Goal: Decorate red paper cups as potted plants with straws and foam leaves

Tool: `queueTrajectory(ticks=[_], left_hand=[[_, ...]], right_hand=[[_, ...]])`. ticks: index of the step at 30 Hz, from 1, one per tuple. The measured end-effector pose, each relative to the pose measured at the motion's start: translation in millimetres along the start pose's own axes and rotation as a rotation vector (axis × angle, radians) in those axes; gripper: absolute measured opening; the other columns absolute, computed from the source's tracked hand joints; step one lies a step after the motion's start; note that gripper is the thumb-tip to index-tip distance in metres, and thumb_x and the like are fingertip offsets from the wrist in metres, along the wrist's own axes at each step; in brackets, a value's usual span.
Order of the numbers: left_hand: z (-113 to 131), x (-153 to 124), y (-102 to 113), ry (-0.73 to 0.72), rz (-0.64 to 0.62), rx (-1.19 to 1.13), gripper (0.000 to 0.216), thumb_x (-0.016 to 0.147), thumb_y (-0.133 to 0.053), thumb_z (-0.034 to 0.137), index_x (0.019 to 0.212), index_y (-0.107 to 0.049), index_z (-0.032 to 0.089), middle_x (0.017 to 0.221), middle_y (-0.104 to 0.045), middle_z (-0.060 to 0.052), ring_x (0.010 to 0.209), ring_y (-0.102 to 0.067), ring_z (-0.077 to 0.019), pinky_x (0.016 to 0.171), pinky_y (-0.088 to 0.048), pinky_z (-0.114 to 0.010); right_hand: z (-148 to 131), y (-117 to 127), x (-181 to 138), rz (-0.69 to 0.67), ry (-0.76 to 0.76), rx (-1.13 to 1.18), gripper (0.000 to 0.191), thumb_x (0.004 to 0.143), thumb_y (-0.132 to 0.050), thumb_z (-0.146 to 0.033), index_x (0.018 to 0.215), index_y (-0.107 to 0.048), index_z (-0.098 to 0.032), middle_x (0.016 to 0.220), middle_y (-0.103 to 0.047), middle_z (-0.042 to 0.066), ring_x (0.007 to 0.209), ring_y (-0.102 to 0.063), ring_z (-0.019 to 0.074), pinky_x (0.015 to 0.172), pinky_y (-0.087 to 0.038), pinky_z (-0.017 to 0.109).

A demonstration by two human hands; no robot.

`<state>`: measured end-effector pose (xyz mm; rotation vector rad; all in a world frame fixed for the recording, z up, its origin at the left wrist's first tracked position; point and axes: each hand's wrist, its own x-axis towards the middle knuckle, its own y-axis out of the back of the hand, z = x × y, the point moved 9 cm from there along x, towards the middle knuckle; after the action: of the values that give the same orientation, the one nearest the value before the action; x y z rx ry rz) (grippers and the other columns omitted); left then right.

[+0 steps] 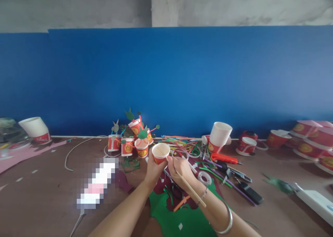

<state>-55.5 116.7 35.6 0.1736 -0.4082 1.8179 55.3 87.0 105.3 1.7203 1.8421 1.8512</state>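
Note:
My left hand (154,170) is closed around a small red paper cup (160,153), holding it upright above the table. My right hand (182,167) grips a thin wooden stick (191,189), its tip against the cup's side, its other end running back over my wrist. A silver bangle (225,220) circles my right forearm. Green sheet material (179,216) and dark red scraps lie under my hands.
A cluster of decorated red cups (131,140) with green cut-outs stands behind. Coloured straws (182,141), tape rolls (204,177), a red cutter (223,158), a stack of cups (218,136) and more cups (309,136) lie right. A tilted cup stack (35,128) is far left. A blue wall (166,81) backs the table.

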Motion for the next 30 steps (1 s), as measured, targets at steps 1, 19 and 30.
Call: queueTrajectory(ticks=[1,19,30], left_hand=[[2,0,0,-0.010,0.003,0.007,0.052,0.066,-0.073,0.026,0.113,-0.051,0.018,0.102,-0.066,-0.007,0.090,-0.063,-0.0199,0.083,-0.048,-0.033],[0,0,0,-0.029,0.048,0.067,0.054,0.066,-0.072,0.026,0.113,-0.048,0.017,0.099,-0.065,-0.008,0.089,-0.064,-0.0203,0.080,-0.049,-0.033],[12,4,22,-0.109,0.235,0.194,0.052,0.065,-0.073,0.029,0.109,-0.048,0.018,0.101,-0.062,-0.009,0.092,-0.062,-0.0221,0.087,-0.047,-0.039]], right_hand=[[1,0,0,-0.003,-0.008,0.009,0.045,0.096,-0.023,-0.023,0.059,-0.047,-0.018,0.051,-0.054,0.002,0.046,-0.048,0.0109,0.049,-0.030,0.023],[12,-4,1,-0.099,-0.041,-0.107,0.044,0.094,-0.030,-0.025,0.059,-0.054,-0.016,0.055,-0.059,0.005,0.047,-0.048,0.0116,0.052,-0.027,0.026],[57,34,15,-0.324,-0.335,0.253,0.046,0.089,-0.040,-0.041,0.050,-0.043,-0.019,0.044,-0.043,-0.003,0.043,-0.039,0.0099,0.044,-0.026,0.023]])
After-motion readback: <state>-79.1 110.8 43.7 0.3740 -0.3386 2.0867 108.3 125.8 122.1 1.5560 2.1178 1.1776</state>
